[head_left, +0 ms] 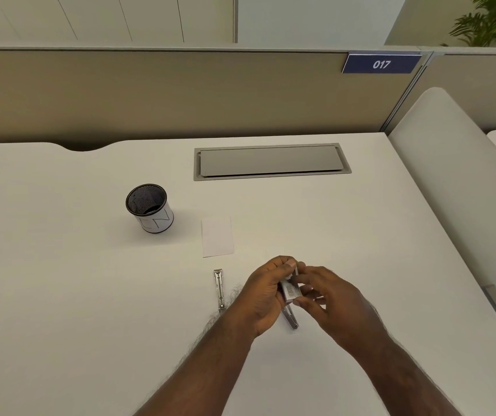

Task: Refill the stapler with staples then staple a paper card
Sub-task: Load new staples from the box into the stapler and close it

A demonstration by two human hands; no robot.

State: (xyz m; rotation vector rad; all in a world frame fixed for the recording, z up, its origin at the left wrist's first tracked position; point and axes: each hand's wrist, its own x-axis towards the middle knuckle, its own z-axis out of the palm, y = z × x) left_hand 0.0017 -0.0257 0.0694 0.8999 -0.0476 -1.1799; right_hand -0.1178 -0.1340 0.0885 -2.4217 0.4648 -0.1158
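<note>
Just nearside of the white paper card [217,236], we pinch the small silver staple box [291,291] between left hand [266,295] and right hand [328,295], above the grey metal stapler [290,317] (mostly hidden), and should open it gently, level.

The desk [60,280] in front of you looked smooth and matt, an off-white laminate with no glare. The paper card [217,236] lay on it as flat, dull white paper. The stapler part [219,289] beside your left hand [266,295] was bright, polished metal (it caught the light along its edge). The pen cup [149,208] showed black wire mesh inside and a white paper wrap outside. The cable hatch [270,161] had a brushed grey metal finish.
</note>
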